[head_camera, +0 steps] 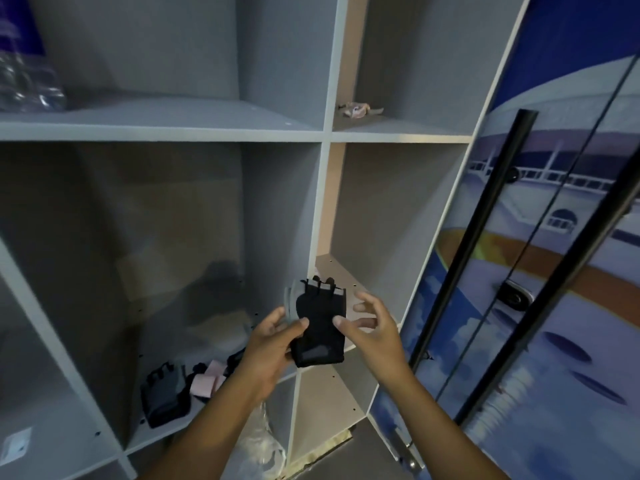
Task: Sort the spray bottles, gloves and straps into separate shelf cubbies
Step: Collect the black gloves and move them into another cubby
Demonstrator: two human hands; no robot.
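Note:
My left hand (pixel 273 344) grips a black and grey fingerless glove (pixel 317 320), holding it upright in front of the divider between the two middle cubbies. My right hand (pixel 369 327) is beside the glove with fingers spread, its thumb touching the glove's right edge. Another black and grey glove (pixel 166 393) lies on the floor of the middle left cubby, next to pink straps (pixel 207 379) and a dark item. A small pink and white strap (pixel 356 109) lies in the upper right cubby.
The grey shelf (pixel 322 202) has cubbies in rows. Clear plastic bottles (pixel 27 81) stand in the upper left cubby. A crumpled clear plastic bag (pixel 266 445) sits in the cubby below. A glass door with black handles (pixel 474 237) stands at the right.

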